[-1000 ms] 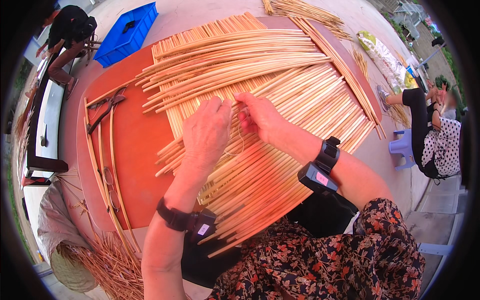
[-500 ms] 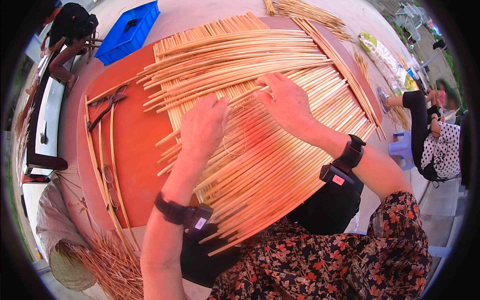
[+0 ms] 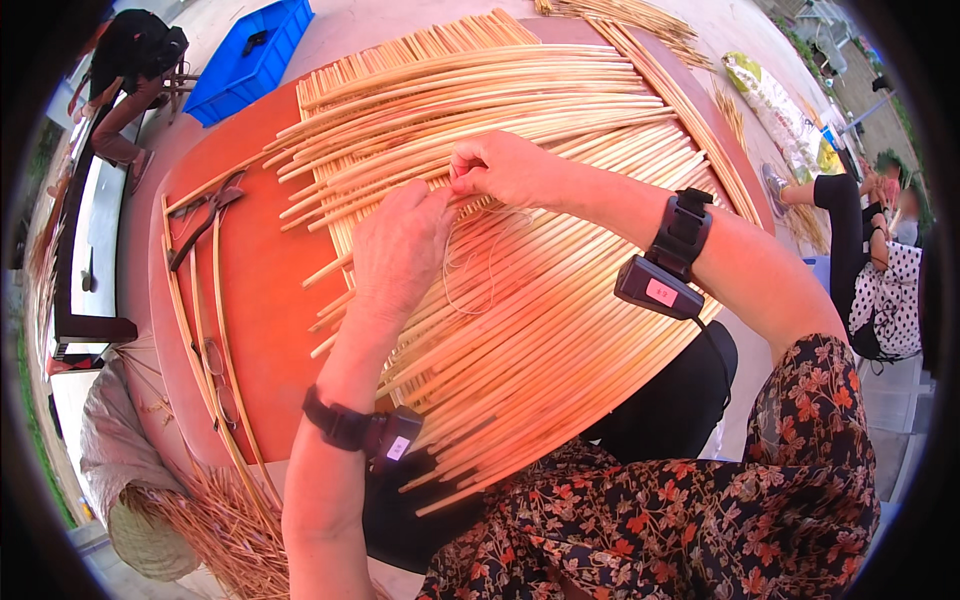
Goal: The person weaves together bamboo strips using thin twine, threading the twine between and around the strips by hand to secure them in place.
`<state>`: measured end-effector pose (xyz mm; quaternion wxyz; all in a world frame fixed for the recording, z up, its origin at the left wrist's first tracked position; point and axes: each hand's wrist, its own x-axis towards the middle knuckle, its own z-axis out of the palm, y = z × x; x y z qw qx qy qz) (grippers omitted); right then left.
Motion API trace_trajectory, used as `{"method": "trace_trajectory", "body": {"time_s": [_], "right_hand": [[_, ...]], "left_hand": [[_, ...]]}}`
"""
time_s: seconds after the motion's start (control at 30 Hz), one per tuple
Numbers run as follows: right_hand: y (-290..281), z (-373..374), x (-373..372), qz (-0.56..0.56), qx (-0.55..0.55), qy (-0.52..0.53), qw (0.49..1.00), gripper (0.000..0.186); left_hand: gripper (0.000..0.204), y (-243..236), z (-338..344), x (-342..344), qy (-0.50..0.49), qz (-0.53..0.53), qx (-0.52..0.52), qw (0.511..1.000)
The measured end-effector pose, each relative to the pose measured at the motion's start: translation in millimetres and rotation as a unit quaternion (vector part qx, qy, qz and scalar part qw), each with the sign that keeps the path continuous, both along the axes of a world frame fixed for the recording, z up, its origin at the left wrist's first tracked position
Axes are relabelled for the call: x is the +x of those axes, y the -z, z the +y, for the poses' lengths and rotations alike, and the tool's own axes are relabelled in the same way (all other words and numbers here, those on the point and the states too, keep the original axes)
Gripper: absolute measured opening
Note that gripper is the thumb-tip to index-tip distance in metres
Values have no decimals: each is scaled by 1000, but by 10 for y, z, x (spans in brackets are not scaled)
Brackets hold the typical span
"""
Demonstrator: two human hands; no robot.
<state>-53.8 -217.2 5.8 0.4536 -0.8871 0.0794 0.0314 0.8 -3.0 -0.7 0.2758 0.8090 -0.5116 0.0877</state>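
Beside our left hand (image 3: 400, 240), our right hand (image 3: 510, 172), farther right moments ago, is now close, both hands' fingertips pressed together, looped cord (image 3: 444, 282) just below.

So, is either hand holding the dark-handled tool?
No, the dark-handled tool lies left of the left hand and right hand.

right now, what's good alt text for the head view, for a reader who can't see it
A person's left hand and right hand pinch side by side over rows of pale sticks, with a loop of thin cord hanging loose. A pliers-like tool rests at left on an orange tabletop; a blue crate stands beyond.
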Motion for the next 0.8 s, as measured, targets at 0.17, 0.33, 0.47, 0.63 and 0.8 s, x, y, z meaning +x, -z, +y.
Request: {"method": "trace_trajectory", "body": {"time_s": [0.17, 0.33, 0.47, 0.63, 0.8], "right_hand": [[-285, 134, 238, 56, -55, -2, 997, 14], [-363, -247, 693, -85, 318, 168, 929, 18], [-523, -901, 984, -140, 401, 192, 885, 15], [-1453, -1663, 935, -446, 201, 312, 815, 14], [-829, -988, 341, -86, 93, 11, 992, 21]], "left_hand": [[20, 17, 2, 39, -5, 56, 24, 998], [23, 41, 17, -22, 20, 113, 21, 993], [25, 58, 35, 9, 18, 125, 30, 992], [26, 55, 44, 15, 19, 139, 26, 990], [25, 65, 31, 12, 12, 115, 22, 993]]}}
